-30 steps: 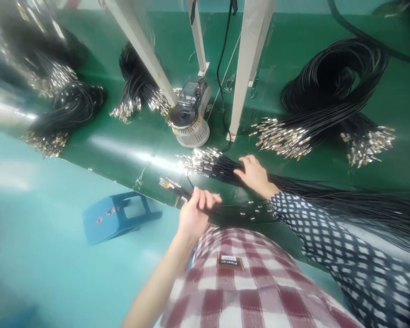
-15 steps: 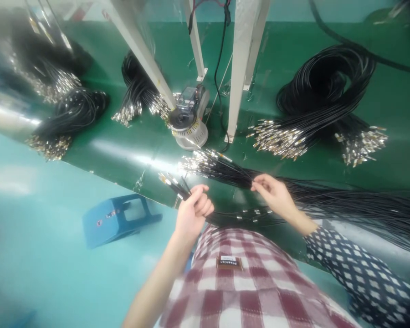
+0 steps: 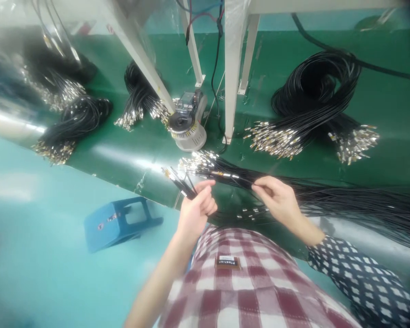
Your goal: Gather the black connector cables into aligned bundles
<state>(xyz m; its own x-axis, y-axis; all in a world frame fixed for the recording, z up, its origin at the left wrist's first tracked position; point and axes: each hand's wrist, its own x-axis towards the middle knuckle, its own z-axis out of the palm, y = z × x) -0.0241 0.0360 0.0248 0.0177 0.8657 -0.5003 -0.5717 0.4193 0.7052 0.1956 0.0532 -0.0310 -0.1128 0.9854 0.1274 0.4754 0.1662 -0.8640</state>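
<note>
My left hand (image 3: 198, 207) is wrapped round a small bunch of black cables (image 3: 180, 182), whose metal-tipped ends stick out past the thumb toward the upper left. My right hand (image 3: 276, 196) pinches a single black cable (image 3: 241, 178) between thumb and fingertips; its light-coloured connector end points left toward the left hand. Just beyond both hands lies a long bundle of black cables (image 3: 314, 193), running to the right edge, with its shiny connector ends (image 3: 198, 161) massed at the left. Several more connectors (image 3: 251, 213) show on cables between the hands.
A grey-white round device (image 3: 189, 132) stands behind the bundle beside white metal legs (image 3: 230, 91). Coiled cable bundles lie at the right (image 3: 317, 91) and left (image 3: 82, 118) on the green tabletop (image 3: 123, 159). A blue plastic stool (image 3: 104, 230) stands on the floor.
The cable end pinched by my right hand has come down and swung left, now lying closer to the left hand. The view has shifted slightly; the left hand keeps its bunch.
</note>
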